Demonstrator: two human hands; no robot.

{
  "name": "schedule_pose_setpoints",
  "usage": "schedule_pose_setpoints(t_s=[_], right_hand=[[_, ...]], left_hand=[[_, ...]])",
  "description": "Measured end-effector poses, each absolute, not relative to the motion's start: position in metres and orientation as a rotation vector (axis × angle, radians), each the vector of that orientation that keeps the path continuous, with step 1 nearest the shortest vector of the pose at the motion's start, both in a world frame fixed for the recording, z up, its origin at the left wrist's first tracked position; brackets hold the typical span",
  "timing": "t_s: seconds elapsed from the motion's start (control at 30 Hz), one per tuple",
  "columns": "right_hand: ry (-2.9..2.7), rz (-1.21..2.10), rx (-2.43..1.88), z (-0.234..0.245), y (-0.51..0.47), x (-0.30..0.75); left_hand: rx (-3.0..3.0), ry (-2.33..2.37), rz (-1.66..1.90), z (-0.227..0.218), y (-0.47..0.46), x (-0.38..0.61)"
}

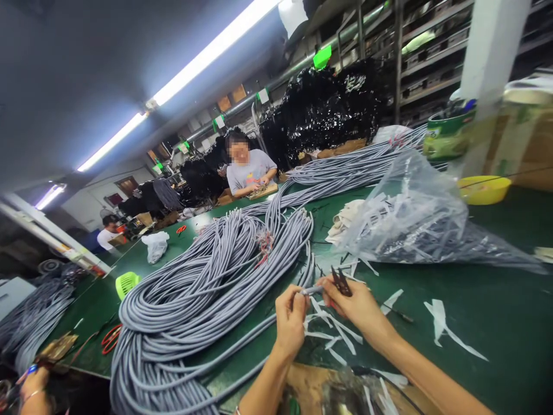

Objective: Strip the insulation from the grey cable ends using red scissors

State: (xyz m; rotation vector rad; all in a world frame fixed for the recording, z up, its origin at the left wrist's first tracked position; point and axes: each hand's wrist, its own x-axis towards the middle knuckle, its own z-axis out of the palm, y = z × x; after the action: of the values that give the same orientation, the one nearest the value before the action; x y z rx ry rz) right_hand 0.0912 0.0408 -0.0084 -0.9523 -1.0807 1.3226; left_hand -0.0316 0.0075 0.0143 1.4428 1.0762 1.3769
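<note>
My left hand (pixel 291 317) is closed round a grey cable (pixel 314 290) near its end, thumb and fingers pinching it. My right hand (pixel 355 302) meets the cable from the other side, fingers touching its tip. Gripped in that same hand is a pair of dark-jawed pliers (pixel 341 281), jaws pointing up, with a bit of red by the fingers; most of the handle is hidden. Beneath both hands lie torn white strips (pixel 341 331). To the left spreads a big coiled bundle of grey cables (pixel 207 288), some ends showing red wires.
On the green table (pixel 496 300) sits a clear plastic bag (pixel 406 219) full of scraps, beside a yellow bowl (pixel 484 189) and a green tub (pixel 449 135). Red-handled scissors (pixel 111 339) lie at left. A co-worker (pixel 250 167) sits across; another person's hand (pixel 35 383) shows lower left.
</note>
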Motion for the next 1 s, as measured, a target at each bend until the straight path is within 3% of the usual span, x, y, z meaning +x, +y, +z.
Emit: schedule_pose_setpoints(t_s=[0.23,0.4,0.53,0.83,1.0], right_hand=[[-1.065,1.407,-0.908,-0.013,0.042,0.083],[-1.001,1.12,-0.944,0.01,0.034,0.107],[-1.332,0.805,-1.054,0.016,0.031,0.111],[-1.575,0.468,-1.545,-0.009,0.06,0.131],[-1.735,0.246,-1.612,-0.023,0.062,0.13]], left_hand=[[1.403,0.993,1.189,0.018,0.01,-0.034],[1.878,1.267,1.072,0.021,0.009,-0.036],[2.078,1.355,0.858,0.021,0.009,-0.035],[1.919,1.583,0.996,0.011,0.025,-0.04],[1.898,1.627,1.004,0.004,0.032,-0.043]])
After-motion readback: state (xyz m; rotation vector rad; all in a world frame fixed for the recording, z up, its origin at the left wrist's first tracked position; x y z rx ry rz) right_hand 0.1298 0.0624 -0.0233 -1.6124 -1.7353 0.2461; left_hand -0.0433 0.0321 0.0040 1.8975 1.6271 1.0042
